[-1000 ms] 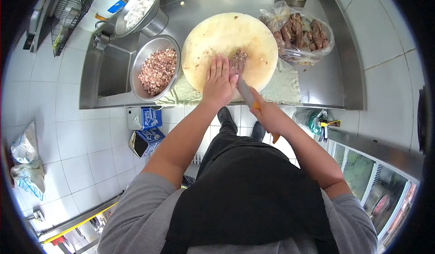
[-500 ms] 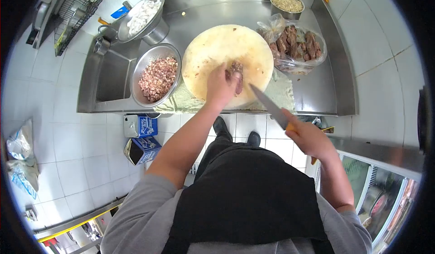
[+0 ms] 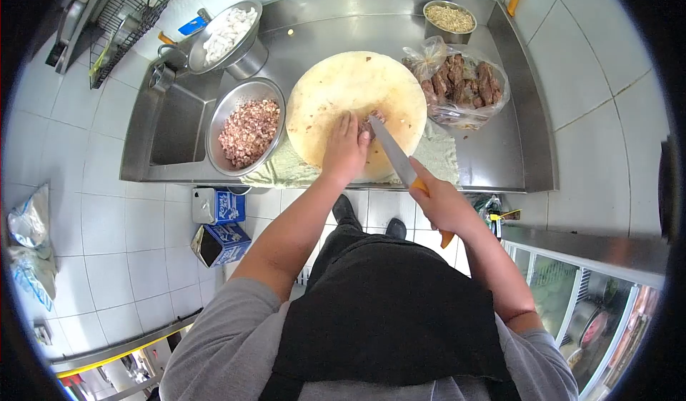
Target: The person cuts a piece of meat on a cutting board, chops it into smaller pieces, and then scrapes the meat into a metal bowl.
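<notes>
A round cutting board (image 3: 321,79) lies on a green cloth at the front of the steel counter. On it, my left hand (image 3: 346,151) is closed against a small piece of dark meat (image 3: 366,124), thumb and fingers beside it; the hand partly hides the meat. My right hand (image 3: 444,204) grips a kitchen knife (image 3: 394,151) by its orange handle. The blade points up and left, and its tip end is at the meat, right beside my left hand.
Left of the board stands a metal bowl (image 3: 213,140) of chopped meat. Behind it, a colander (image 3: 251,36) holds white pieces. At right are a plastic bag (image 3: 429,56) of dark meat chunks and a tin (image 3: 447,32) of shredded bits. A sink (image 3: 174,126) lies far left.
The knife has moved left from beside the board onto the meat. My left hand's fingers have straightened somewhat and sit left of the meat. The view has shifted slightly.
</notes>
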The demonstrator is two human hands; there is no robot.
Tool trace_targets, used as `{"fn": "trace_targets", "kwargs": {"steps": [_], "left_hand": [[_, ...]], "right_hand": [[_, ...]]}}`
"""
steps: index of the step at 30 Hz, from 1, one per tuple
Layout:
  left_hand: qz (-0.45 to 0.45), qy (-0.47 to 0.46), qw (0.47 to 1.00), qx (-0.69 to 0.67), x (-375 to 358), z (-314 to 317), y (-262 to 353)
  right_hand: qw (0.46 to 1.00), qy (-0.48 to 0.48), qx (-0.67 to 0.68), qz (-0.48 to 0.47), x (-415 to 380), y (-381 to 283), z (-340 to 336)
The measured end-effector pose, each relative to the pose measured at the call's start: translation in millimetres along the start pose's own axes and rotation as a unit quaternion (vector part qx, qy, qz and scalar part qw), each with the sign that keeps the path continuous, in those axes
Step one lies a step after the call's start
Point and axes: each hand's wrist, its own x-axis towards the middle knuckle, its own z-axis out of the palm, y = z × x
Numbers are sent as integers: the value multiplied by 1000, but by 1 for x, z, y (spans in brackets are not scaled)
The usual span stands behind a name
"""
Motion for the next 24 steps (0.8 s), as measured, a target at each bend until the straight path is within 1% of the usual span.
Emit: {"fn": "trace_targets", "kwargs": {"steps": [1,5,7,11,14,15,16,17,20,22,24], "left_hand": [[2,-22,997,80,0,4,0],[-9,-32,996,82,-3,4,3],[-1,-55,995,85,-2,-1,8],[13,-42,994,95,-3,6,0],[11,-47,996,68,-3,2,-1],[12,-46,997,67,-2,4,-1],[13,-44,997,67,-1,4,0],[12,-45,997,68,-2,3,0],[5,-49,997,59,-3,1,2],[21,-30,996,80,-4,3,2],[16,-35,996,74,-3,3,3]], "right_hand": [[1000,-2,6,-5,5,-1,1],[1000,-6,-8,2,14,-7,2],[1000,0,-27,-9,20,-9,0],[1000,-8,-17,17,51,-21,1],[1000,-1,-18,-2,94,-26,7],[1000,16,-7,-23,114,-20,14],[998,33,4,-45,123,-19,17],[998,32,5,-45,128,-16,18],[999,31,28,-32,125,-14,21],[999,2,15,-35,105,-12,19],[999,-8,16,-26,87,-6,19]]}}
